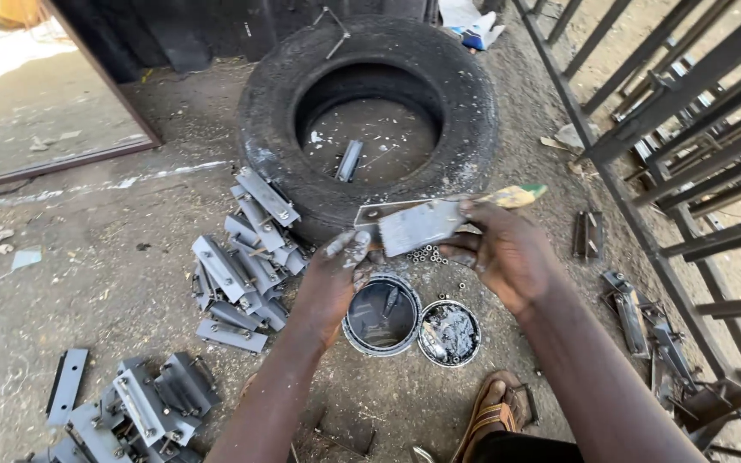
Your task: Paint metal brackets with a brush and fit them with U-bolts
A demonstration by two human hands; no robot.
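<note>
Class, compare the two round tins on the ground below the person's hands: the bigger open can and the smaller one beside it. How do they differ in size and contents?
The larger round metal paint can is wider than the smaller round tin lid touching its right side. The can looks deep and holds dark, glossy liquid; the lid is shallow and smeared with patchy silver-grey paint. The can lies under the left hand, the lid nearer the sandalled foot. Both are round, open and stand on the dirt.
</note>
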